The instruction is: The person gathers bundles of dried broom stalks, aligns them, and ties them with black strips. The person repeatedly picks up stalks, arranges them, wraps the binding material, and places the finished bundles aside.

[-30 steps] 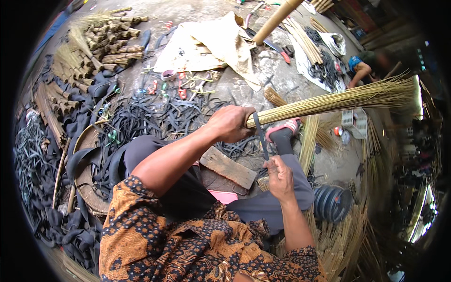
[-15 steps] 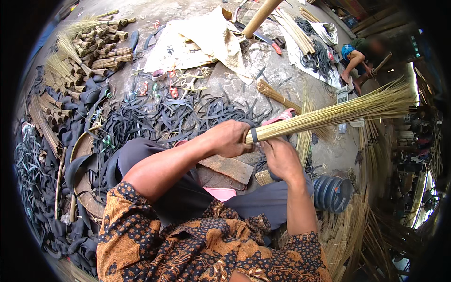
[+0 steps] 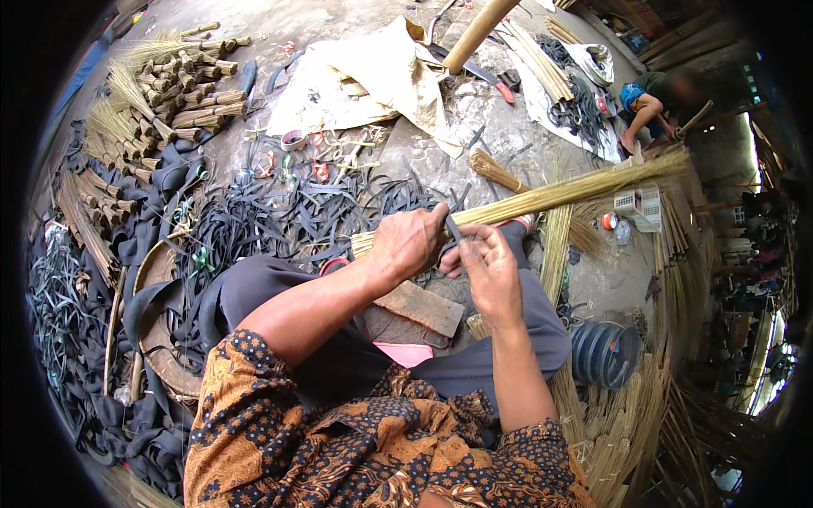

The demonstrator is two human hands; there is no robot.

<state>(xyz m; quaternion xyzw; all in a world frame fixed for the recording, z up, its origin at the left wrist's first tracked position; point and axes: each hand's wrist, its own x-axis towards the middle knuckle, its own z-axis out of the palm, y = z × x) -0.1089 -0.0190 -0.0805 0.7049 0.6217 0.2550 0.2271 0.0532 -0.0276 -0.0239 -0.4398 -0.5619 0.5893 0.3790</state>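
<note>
My left hand [image 3: 412, 243] is closed around a bundle of thin yellowish sticks [image 3: 567, 190], near its cut end, which sticks out to the left of the fist. The bundle lies slantwise over my lap, its long tips pointing right and away. A dark rubber strip [image 3: 454, 229] stands taut against the bundle just right of the fist. My right hand [image 3: 489, 269] pinches that strip below the bundle; its far end is hidden by the fingers. Under my hands, between my legs, rests a worn wooden board [image 3: 422, 306].
Dark rubber strips [image 3: 254, 216] lie heaped ahead and left, beside a round woven tray [image 3: 151, 343]. Tied stick bundles [image 3: 174, 93] are piled far left. A red-handled knife [image 3: 483, 76] lies ahead. At right stand a ribbed blue plastic container [image 3: 605, 354] and a plastic basket [image 3: 639, 208]. Another person [image 3: 652, 102] squats far right.
The bundle has slid or turned so its cut end now shows left of my left hand. My right hand has come off the bundle's underside and holds the strip drawn out.
</note>
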